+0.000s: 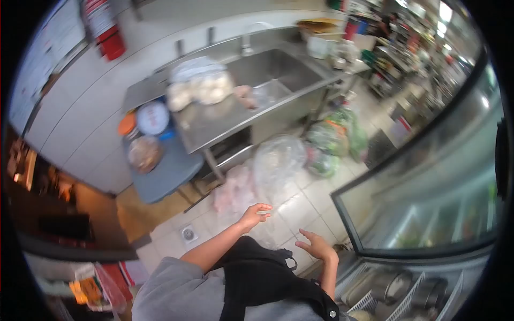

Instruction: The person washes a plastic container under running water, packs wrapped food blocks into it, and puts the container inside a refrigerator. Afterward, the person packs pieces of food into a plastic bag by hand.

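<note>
My left hand reaches out above the tiled floor with its fingers parted and nothing in them. Near it on the floor lie a pinkish plastic bag and a large clear plastic bag. My right hand is lower and to the right, thumb and fingers spread, also holding nothing. Beside my right arm stands an open glass door, with white wire shelves holding metal containers below it.
A steel sink runs along the wall, with a bag of white round items on its drainboard. Jars and a bag crowd a blue-grey stool. Green-filled bags rest on the floor. A fire extinguisher hangs upper left.
</note>
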Tool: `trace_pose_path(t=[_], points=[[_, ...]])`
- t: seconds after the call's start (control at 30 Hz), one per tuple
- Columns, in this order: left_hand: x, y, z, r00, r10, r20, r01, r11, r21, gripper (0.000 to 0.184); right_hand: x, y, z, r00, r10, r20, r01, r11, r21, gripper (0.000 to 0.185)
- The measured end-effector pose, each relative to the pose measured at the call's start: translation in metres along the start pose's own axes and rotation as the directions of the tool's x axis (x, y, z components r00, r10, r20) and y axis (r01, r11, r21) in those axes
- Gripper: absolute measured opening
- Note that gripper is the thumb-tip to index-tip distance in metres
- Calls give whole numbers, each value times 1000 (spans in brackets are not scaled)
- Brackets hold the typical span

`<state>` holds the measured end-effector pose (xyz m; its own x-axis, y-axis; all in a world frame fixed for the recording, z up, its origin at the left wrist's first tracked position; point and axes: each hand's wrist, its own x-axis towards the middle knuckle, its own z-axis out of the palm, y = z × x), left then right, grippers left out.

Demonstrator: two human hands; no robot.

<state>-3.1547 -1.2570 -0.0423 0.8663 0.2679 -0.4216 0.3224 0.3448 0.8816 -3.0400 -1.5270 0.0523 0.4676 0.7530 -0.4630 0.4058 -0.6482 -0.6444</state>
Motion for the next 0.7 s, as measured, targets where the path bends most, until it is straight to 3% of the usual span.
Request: trace_pose_path(t=[0.1, 0.13, 0.17, 0.23, 0.3, 0.37, 0.4, 0.43, 0.47, 0.57, 0.7], points=[[-45, -22, -75, 992, 13, -123, -25, 995, -101, 37, 41, -34, 17, 997, -77, 7, 78, 992, -99, 67], [-58, -30, -98, 988, 0, -153, -21, 991, -133, 36, 52, -49, 18, 1000, -1, -25, -3, 985, -175, 65], [-74, -33, -114, 983, -2, -184, -25, 990, -142, 36, 61, -64, 19, 1000, -21, 1, 21, 983, -181, 65], [-95, -38, -150, 965, 3, -263, -44, 988, -148, 35, 84, -91, 25, 979, 150, -137, -190, 918, -347, 64], [-116, -42, -179, 942, 17, -335, -70, 987, -146, 33, 96, -108, 38, 987, 82, -137, -123, 938, -325, 63], [-131, -40, -200, 918, 28, -395, -92, 985, -145, 31, 112, -116, 56, 988, -122, -91, 97, 966, -238, 62], [-137, -37, -208, 892, -69, -446, -33, 975, -218, 29, 118, -121, 62, 989, -123, -85, 100, 965, -242, 62], [-141, -34, -216, 857, -167, -487, 20, 956, -293, 27, 124, -127, 69, 985, -169, 21, 169, 956, -240, 63], [-142, -38, -223, 854, -169, -493, 18, 955, -297, 27, 131, -132, 75, 969, -213, 127, 238, 944, -230, 65], [-138, -43, -241, 816, -162, -555, -14, 954, -298, 27, 160, -136, 81, 950, -168, 262, 247, 921, -303, 69], [-133, -30, -251, 781, -103, -616, -95, 955, -280, 25, 216, -155, 67, 965, -80, 249, 185, 883, -432, 69]])
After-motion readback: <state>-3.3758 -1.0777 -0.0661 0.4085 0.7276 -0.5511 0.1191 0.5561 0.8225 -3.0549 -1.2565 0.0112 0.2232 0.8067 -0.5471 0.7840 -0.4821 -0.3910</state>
